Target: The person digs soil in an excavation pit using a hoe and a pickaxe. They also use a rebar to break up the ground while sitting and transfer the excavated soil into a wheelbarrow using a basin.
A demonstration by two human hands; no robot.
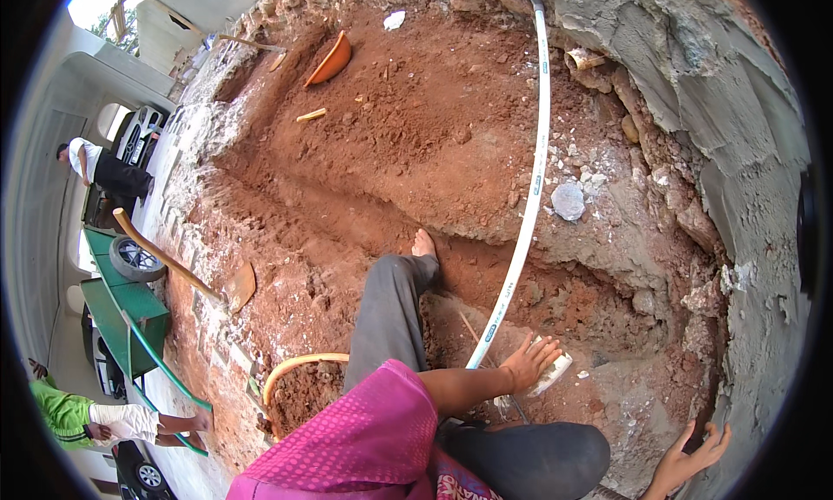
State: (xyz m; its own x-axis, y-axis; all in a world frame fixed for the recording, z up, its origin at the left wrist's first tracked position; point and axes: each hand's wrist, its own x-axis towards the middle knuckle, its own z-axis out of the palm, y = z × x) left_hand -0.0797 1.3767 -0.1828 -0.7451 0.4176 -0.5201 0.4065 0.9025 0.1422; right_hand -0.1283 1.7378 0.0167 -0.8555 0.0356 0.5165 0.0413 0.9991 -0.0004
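Note:
My left hand (530, 363) lies with fingers stretched across a short whitish piece (553, 374), whose exact kind I cannot make out. Beside that hand ends a long white plastic pipe (536, 153), which curves up to a dark fitting at the top. Low on the right, my right hand (697, 455) reaches toward the foot of the grey plastered wall (755, 326), fingers apart; a dark patch shows between thumb and fingers, and nothing held can be seen. My bare foot (423, 243) stands in the trench of red soil.
An orange basin (331, 62) lies tilted on the soil. Nearer, another orange rim (304, 361) surrounds loose dirt. At left are a wooden-handled hoe (240, 287), a green wheelbarrow (130, 313) and two people. A pale stone (568, 202) sits right of the pipe.

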